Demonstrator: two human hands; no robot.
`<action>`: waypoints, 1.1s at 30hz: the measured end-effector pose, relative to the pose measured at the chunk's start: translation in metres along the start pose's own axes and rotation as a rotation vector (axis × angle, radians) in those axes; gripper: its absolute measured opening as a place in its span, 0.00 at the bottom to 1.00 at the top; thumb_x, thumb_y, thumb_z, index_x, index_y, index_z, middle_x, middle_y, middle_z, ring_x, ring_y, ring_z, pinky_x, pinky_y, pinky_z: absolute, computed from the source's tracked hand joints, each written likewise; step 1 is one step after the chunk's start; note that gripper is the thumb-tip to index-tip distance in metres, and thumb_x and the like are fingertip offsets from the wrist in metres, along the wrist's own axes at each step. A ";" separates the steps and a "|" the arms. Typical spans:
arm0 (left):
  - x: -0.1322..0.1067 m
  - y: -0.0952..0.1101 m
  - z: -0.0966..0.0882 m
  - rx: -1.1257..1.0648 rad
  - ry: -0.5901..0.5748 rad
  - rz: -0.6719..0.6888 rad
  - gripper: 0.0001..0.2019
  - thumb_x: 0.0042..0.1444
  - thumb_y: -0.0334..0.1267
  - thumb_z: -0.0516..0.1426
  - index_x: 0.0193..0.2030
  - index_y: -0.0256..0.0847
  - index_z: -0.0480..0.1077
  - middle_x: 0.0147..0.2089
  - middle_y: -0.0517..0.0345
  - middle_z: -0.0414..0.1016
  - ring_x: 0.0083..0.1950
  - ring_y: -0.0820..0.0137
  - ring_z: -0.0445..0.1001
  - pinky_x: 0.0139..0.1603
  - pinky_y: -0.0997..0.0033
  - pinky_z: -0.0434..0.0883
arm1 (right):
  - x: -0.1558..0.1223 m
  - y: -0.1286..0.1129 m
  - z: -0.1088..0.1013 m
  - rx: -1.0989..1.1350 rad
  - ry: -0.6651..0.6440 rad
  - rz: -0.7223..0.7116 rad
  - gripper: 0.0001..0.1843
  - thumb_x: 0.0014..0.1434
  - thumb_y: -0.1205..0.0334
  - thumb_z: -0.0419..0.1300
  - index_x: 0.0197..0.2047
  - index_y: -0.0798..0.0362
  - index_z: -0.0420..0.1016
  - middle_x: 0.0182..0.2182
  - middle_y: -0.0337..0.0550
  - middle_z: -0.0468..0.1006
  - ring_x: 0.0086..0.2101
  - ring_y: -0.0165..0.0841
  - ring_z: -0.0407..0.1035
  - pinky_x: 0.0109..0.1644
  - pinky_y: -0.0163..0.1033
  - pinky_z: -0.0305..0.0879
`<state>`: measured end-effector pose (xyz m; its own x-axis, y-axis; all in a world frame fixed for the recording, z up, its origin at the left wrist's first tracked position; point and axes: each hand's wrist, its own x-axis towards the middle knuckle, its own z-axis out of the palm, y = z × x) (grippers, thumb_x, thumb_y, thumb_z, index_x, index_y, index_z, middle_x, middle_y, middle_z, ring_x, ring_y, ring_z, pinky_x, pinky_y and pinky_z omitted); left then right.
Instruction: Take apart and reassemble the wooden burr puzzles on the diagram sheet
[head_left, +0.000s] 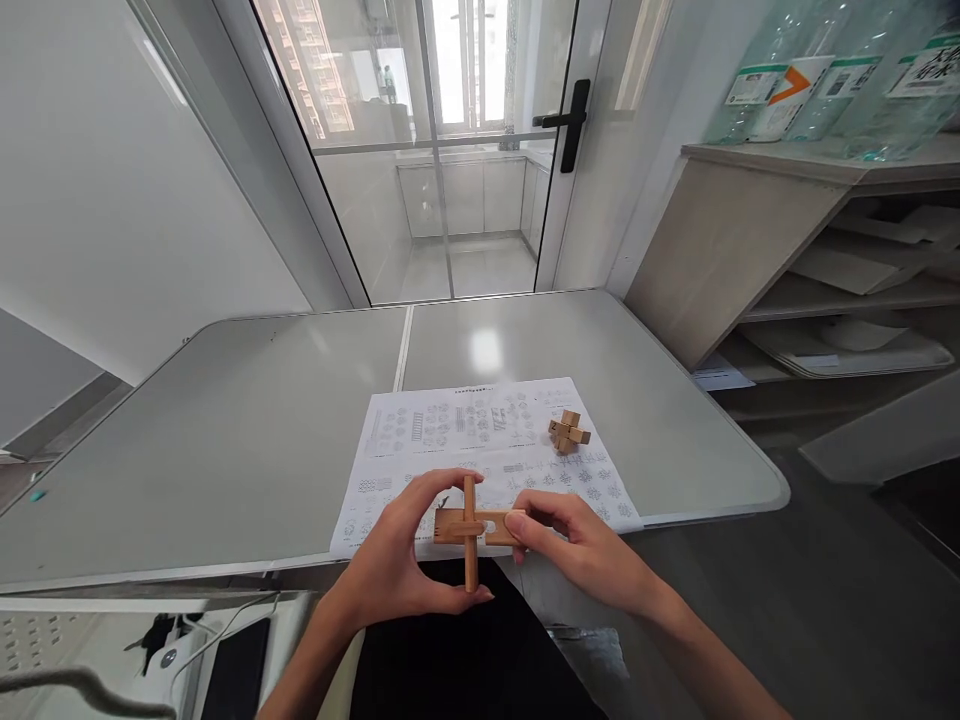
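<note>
Left hand (394, 562) pinches stick (471, 570) by its ends, right hand (576, 548) pinches slat (450, 526); skewed force might jam them.

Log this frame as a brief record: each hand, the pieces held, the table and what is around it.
Left hand: spans the wooden stick from end to end
Right hand: grips the right end of the flat wooden piece
Held pieces: stick crosses flat piece
Table: printed sheet, with an interlocked wooden block on its right part
Right side: shelf unit with clear bottles on top
Beyond table: glazed door, black handle
</note>
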<state>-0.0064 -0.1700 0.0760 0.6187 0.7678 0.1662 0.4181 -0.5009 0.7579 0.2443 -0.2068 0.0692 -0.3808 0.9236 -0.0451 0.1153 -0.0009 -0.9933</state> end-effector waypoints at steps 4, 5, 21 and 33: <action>-0.002 -0.003 -0.001 -0.007 0.001 -0.016 0.47 0.45 0.46 0.77 0.69 0.55 0.61 0.68 0.52 0.73 0.68 0.51 0.73 0.69 0.51 0.70 | 0.002 -0.001 0.000 -0.004 -0.002 0.006 0.25 0.75 0.43 0.55 0.31 0.50 0.75 0.30 0.38 0.77 0.34 0.34 0.67 0.41 0.40 0.58; -0.002 -0.003 -0.002 -0.009 0.002 -0.017 0.46 0.45 0.46 0.77 0.69 0.55 0.61 0.68 0.52 0.73 0.68 0.51 0.73 0.69 0.51 0.70 | 0.002 -0.001 0.000 -0.003 -0.006 0.009 0.25 0.75 0.43 0.55 0.31 0.50 0.74 0.30 0.38 0.77 0.34 0.34 0.67 0.41 0.40 0.58; -0.006 -0.020 0.002 -0.273 0.048 -0.126 0.49 0.48 0.47 0.76 0.74 0.57 0.58 0.71 0.48 0.71 0.65 0.51 0.77 0.71 0.45 0.69 | 0.023 -0.001 0.009 0.101 0.006 0.058 0.27 0.72 0.39 0.56 0.30 0.50 0.72 0.29 0.40 0.75 0.33 0.35 0.63 0.42 0.41 0.60; -0.009 -0.026 0.001 -0.258 0.072 -0.101 0.30 0.56 0.52 0.71 0.66 0.60 0.74 0.79 0.51 0.57 0.76 0.45 0.64 0.72 0.45 0.71 | 0.035 0.009 0.013 0.184 0.014 0.076 0.25 0.72 0.40 0.58 0.31 0.50 0.71 0.29 0.40 0.74 0.35 0.36 0.67 0.47 0.42 0.64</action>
<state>-0.0224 -0.1641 0.0542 0.5300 0.8396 0.1193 0.2862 -0.3095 0.9068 0.2201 -0.1796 0.0575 -0.3644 0.9233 -0.1209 -0.0270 -0.1403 -0.9897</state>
